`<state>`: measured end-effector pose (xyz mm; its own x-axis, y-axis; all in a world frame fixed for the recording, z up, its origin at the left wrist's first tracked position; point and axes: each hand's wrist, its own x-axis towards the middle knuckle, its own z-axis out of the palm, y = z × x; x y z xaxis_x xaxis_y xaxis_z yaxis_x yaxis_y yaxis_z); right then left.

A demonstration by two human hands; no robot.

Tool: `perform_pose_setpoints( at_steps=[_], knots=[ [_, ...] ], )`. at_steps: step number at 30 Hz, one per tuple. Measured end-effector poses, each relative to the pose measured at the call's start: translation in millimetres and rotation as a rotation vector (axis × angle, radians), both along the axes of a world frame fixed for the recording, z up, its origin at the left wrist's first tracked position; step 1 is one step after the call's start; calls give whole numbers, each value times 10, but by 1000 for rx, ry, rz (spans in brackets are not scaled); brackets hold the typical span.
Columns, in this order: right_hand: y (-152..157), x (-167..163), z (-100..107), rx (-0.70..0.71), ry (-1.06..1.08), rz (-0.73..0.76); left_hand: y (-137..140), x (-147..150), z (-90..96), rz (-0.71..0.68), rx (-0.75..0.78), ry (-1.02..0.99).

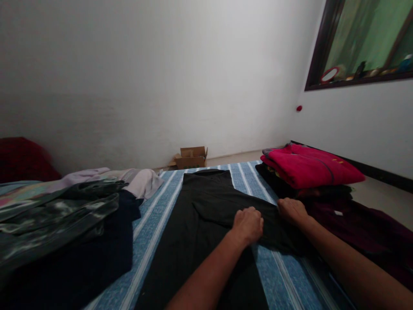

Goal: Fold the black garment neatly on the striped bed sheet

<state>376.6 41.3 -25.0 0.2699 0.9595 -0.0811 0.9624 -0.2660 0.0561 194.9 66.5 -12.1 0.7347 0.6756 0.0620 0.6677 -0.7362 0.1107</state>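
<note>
A black garment (pixel 174 241) lies lengthwise on the blue striped bedding. It has a wide band at its far end, and one long piece, a sleeve or a leg, slants out to the right. My left hand (pixel 248 226) is closed on this piece near its middle, with the fingertips hidden from me. Farther right, my right hand (pixel 292 211) is also closed on its upper edge, beside the folded clothes. The cloth between the hands is slightly creased, and its end passes under my right forearm.
To the right stands a stack topped by a pink folded garment (pixel 311 165), with a dark purple garment (pixel 358 228) in front. Camouflage-like clothing (pixel 74 215) and navy cloth (pixel 97 262) are piled left. A cardboard box (pixel 191 159) sits beyond the striped bedding (pixel 148 219), by the wall.
</note>
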Motion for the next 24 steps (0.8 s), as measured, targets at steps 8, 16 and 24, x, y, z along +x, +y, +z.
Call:
perform_pose_setpoints(
  at_steps=[8, 16, 24],
  knots=[
    [8, 23, 101, -10, 34, -33, 765, -129, -187, 325, 78, 0],
    [625, -433, 184, 73, 138, 34, 690, -162, -484, 338, 171, -111],
    [1236, -797, 19, 62, 170, 56, 687, -175, -503, 338, 144, -173]
  ],
)
